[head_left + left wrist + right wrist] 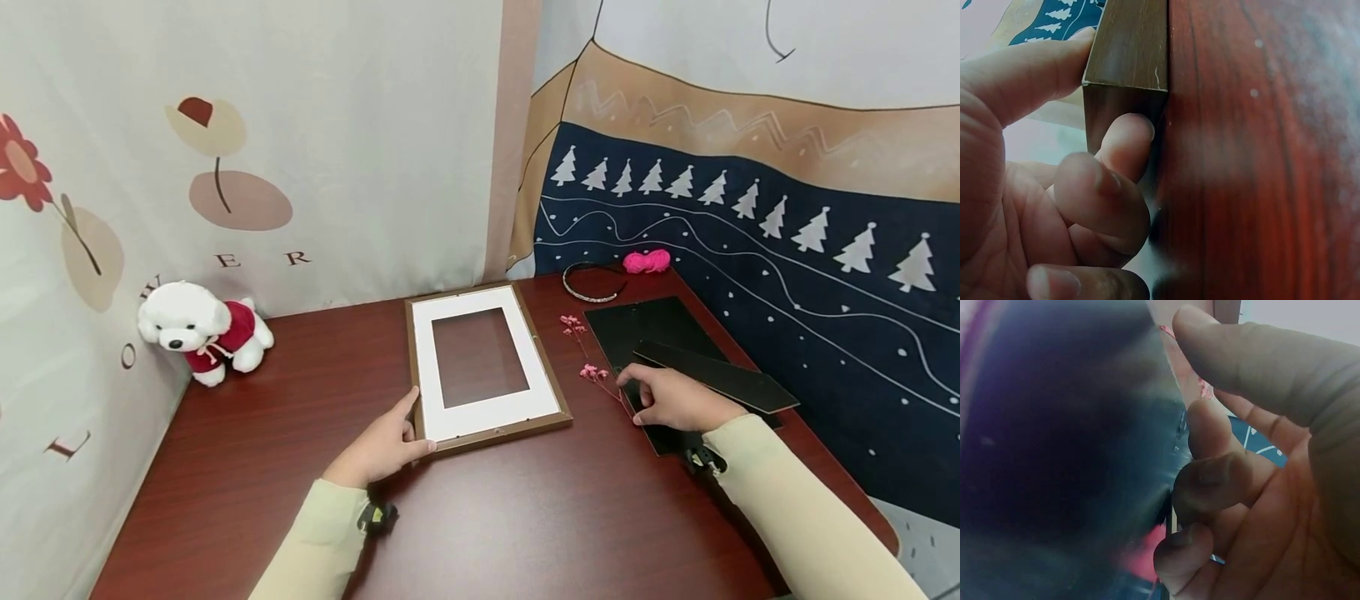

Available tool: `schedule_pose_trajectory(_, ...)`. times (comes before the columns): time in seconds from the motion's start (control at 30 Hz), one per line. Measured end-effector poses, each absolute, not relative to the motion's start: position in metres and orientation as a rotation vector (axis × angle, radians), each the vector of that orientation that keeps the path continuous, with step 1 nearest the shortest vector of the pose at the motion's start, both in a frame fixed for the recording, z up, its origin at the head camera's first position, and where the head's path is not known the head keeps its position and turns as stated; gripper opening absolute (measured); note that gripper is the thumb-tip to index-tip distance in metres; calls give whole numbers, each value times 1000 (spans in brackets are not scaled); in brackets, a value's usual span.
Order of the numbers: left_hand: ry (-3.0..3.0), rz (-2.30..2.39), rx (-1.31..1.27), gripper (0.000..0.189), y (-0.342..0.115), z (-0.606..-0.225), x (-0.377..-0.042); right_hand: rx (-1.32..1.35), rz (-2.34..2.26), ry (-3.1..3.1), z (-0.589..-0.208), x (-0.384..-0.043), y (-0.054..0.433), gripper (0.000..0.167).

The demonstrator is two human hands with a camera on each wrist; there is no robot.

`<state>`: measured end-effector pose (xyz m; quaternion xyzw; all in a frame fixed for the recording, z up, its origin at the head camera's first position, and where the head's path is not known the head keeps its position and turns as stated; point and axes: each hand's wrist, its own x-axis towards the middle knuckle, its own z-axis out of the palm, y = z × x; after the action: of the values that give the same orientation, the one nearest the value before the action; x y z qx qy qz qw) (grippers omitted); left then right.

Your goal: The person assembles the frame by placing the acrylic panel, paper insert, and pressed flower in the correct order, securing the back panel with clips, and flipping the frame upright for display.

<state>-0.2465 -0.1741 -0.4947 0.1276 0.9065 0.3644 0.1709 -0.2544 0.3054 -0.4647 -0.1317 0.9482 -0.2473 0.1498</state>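
A brown picture frame [480, 367] with a white mat lies flat in the middle of the dark red table [300, 467]. My left hand [411, 433] grips its near left corner [1125, 56], thumb on top and curled fingers [1129, 140] against the side. My right hand [637, 400] holds the near left edge of a black backing board [645, 329], fingers [1210, 481] curled at the board's rim [1054, 456]. A black strip [712, 377] lies across the board. Small pink dried flowers [592, 372] lie between frame and board, just beside my right index finger.
A white plush dog [202, 329] in a red top sits at the left wall. A beaded headband [592, 285] and a pink yarn ball [647, 261] lie at the back right corner. Printed cloth walls close in the table on the left, back and right.
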Motion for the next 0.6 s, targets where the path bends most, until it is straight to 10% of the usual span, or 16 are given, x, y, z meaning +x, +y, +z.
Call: schedule_pose_trajectory(0.6, 2581, 1021, 380, 107, -174, -493, -246, -357, -663, 2768, -472, -252, 302, 47)
